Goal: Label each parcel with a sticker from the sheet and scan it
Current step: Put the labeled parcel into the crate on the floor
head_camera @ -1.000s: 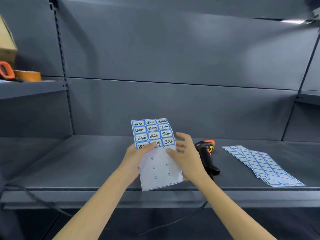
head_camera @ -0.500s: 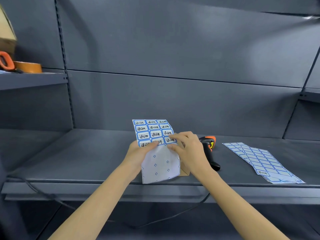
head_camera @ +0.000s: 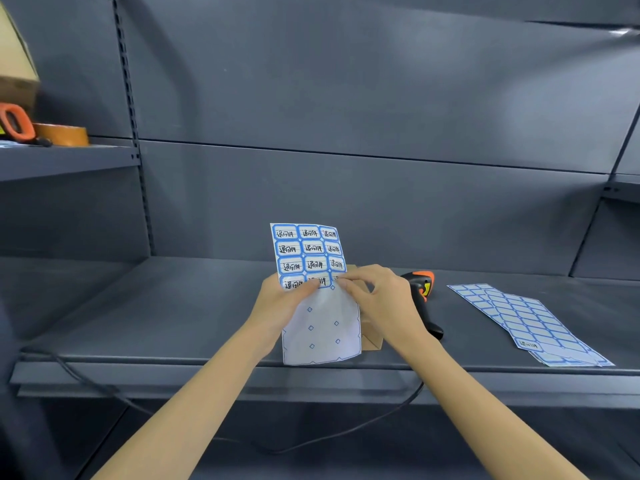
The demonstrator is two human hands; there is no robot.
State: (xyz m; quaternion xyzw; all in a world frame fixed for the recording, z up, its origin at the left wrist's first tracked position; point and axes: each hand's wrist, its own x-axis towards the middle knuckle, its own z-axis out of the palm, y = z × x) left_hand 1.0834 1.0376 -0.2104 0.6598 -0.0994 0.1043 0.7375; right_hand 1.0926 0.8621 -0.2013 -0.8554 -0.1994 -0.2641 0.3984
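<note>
At the frame's centre the left hand (head_camera: 277, 303) grips a white sheet of blue-bordered handwritten stickers (head_camera: 311, 271), thumb pressed on its lowest row. The right hand (head_camera: 377, 299) pinches the sticker at that row's right end. A small brown cardboard parcel (head_camera: 372, 337) shows behind the sheet on the dark grey metal shelf (head_camera: 173, 306), a black-and-orange handheld scanner (head_camera: 420, 284) just right.

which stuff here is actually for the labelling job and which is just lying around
For the job:
sticker sheet, held in the left hand, right hand pinching a sticker at its edge
cardboard parcel behind the sheet
scanner on the shelf
spare sticker sheets

Lying about:
tape roll
orange-handled tool
cardboard box on the upper shelf
</note>
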